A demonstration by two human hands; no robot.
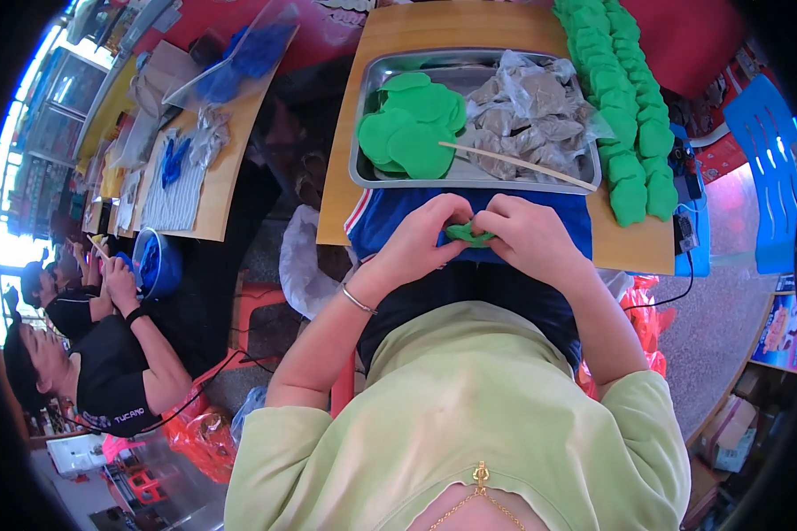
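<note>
Close in front of my body, over a blue cloth (398,212) at the table's near edge, my left hand (434,228) and my right hand (533,234) meet. Both pinch a small folded green piece (468,234); it looks like the thin green rounds, and my fingers cover much of it. Just beyond them lies a metal tray (416,184). A loose pile of green rounds (416,146) fills its left side, and plastic-wrapped greyish-brown lumps (527,111) its right. A thin wooden stick (518,163) slants across the tray to its near rim.
Long overlapping rows of green pieces (624,115) line the table's right side. A blue plastic chair (766,168) stands farther right. On the left, two people sit by another table (208,208) with a blue bucket (161,264). A black cable (673,296) hangs near my right arm.
</note>
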